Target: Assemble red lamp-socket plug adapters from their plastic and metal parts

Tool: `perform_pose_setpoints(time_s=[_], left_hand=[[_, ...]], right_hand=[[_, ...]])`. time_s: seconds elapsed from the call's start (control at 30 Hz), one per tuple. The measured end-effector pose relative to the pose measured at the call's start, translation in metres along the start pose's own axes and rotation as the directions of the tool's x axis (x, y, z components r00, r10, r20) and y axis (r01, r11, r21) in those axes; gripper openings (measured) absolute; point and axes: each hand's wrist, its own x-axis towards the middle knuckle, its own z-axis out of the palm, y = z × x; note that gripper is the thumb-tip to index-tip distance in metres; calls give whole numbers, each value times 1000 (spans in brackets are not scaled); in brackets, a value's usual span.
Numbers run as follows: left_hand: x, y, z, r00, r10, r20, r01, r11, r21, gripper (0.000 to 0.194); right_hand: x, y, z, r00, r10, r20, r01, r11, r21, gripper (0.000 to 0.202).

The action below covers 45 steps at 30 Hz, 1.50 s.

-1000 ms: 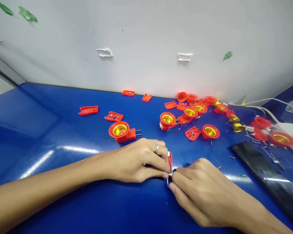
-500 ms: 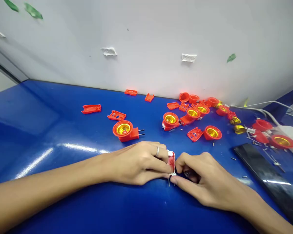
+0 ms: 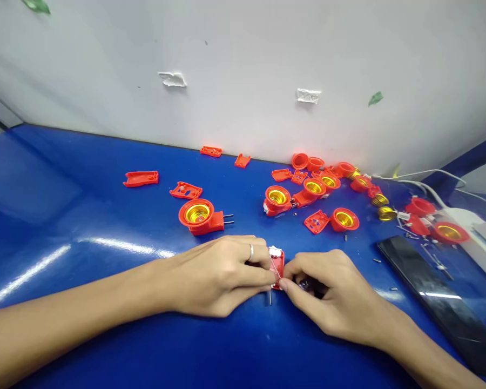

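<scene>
My left hand [image 3: 235, 276], with a ring on one finger, is closed on the left side of a small red plastic housing [image 3: 279, 261]. A white piece [image 3: 274, 252] sits at the housing's far end. Slanting across its inside is a thin coiled or twisted strand [image 3: 274, 267]. From the near end a metal pin [image 3: 270, 297] sticks out. My right hand [image 3: 336, 294] pinches at the near right edge of the housing, by the strand's lower end. Something dark and shiny shows within its curled fingers; what those fingertips grip is hidden.
Beyond my left hand lies a red lamp socket [image 3: 200, 216] with two prongs. Several red sockets and covers [image 3: 316, 221] spread along the right, with loose screws. A black phone [image 3: 433, 294] lies near my right forearm, beside a white device [image 3: 470, 221] with cables.
The strand, upright along the housing's right side before, now slants across it. My right fingertips have moved up and in against the housing. The whole view has shifted slightly.
</scene>
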Motion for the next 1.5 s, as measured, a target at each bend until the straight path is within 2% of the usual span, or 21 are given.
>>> perform_pose_setpoints(time_s=[0.13, 0.33, 0.6, 0.77, 0.93, 1.07, 1.27, 1.5], left_hand=[[-1, 0, -2, 999, 3, 34, -6, 998, 65, 22], [-1, 1, -4, 1000, 17, 21, -20, 988, 150, 24], [3, 1, -10, 997, -8, 80, 1, 996, 86, 22], [3, 1, -10, 997, -37, 70, 33, 998, 48, 24], [3, 2, -10, 993, -99, 64, 100, 995, -11, 24], [1, 2, -8, 988, -151, 16, 151, 989, -3, 21], [0, 1, 0, 996, -42, -85, 50, 994, 100, 13], [1, 4, 7, 991, -86, -105, 93, 994, 64, 14]], right_hand=[[2, -1, 2, 998, 54, -17, -54, 998, 10, 14], [6, -3, 1, 992, 119, -40, -120, 993, -7, 16], [8, -6, 4, 980, 195, -40, -194, 981, 13, 15], [9, -7, 6, 964, 263, -51, -260, 964, 50, 18], [9, -6, 7, 961, 271, -52, -268, 962, 54, 18], [9, -6, 5, 957, 288, -46, -282, 953, 107, 22], [11, -13, 2, 930, 354, -102, -332, 925, 183, 22], [12, -15, 7, 920, 359, -160, -323, 923, 210, 24]])
